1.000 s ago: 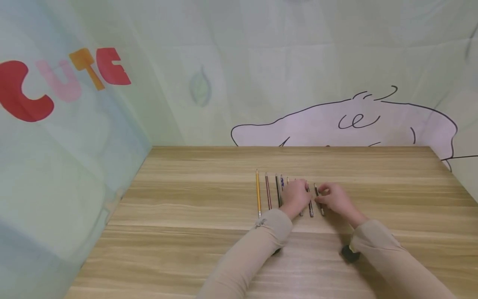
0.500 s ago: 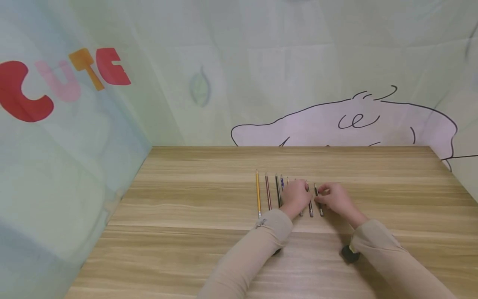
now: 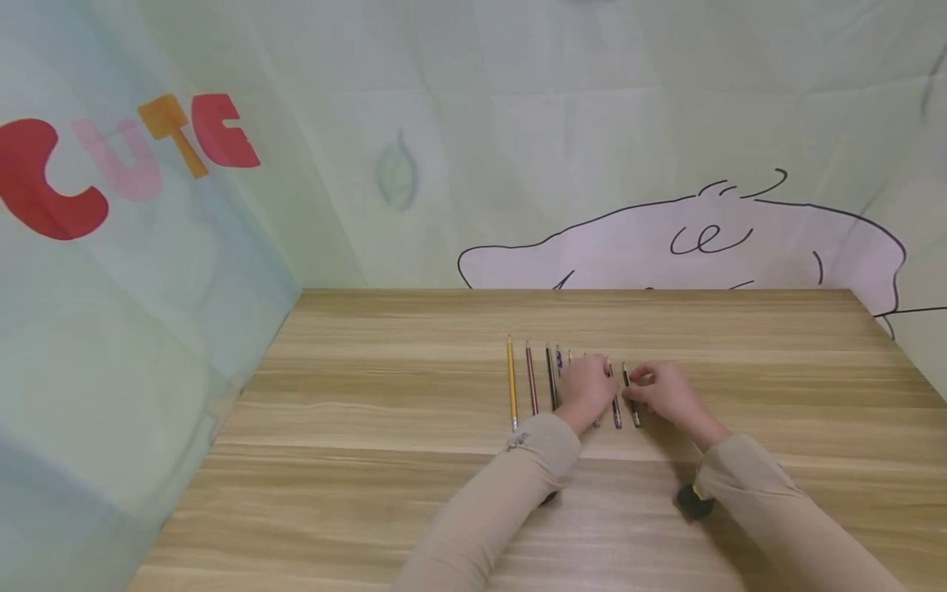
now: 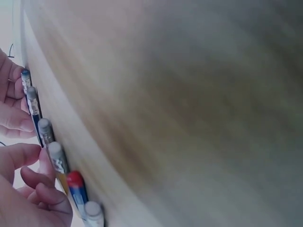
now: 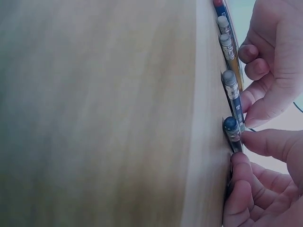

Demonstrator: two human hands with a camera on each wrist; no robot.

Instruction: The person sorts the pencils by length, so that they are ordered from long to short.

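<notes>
Several pencils lie side by side in a row on the wooden table, erasers toward me. My right hand pinches the rightmost pencil, whose dark blue eraser shows between thumb and fingers in the right wrist view. Reaching over the row, my left hand has thumb and finger at the second pencil from the right, which has a grey eraser. That hand hides the middle of the row. Left of it lie a yellow pencil, a maroon pencil and a black pencil.
A pencil with a red end is among those under my left hand. A black wrist device hangs below my right cuff. Printed cloth rises behind the table's far edge and along its left side.
Both hands hold nearly the same place. The rightmost pencil's eraser end has shifted very slightly left, and its neighbour's very slightly right.
</notes>
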